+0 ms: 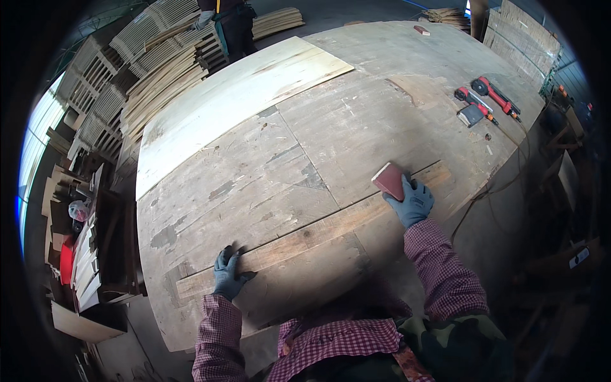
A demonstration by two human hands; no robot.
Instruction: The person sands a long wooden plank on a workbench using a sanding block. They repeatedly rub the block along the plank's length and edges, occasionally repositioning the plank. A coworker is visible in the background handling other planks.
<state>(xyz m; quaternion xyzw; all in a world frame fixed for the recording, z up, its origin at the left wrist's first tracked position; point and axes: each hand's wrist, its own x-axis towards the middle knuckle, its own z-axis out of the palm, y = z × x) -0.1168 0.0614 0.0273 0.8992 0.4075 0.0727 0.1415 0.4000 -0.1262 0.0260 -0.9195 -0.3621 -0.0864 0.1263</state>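
A long, narrow wooden plank [307,234] lies across the near part of a worn wooden worktable [254,184]. My left hand [229,274], in a grey-blue glove, rests on the plank toward its left end, thumb spread away from the fingers. In my right hand [412,202], gloved the same way, is a reddish-brown sanding block [389,181] with a pale end face. That hand is over the plank's right part; whether the block touches the wood I cannot tell.
A pale plywood sheet [235,108] covers the table's far left. Two red power sanders [496,95] [474,105] with hoses lie at right. Another sanding block [421,30] is at the far edge. Stacked slats [165,89] stand beyond the table, near another person [237,28].
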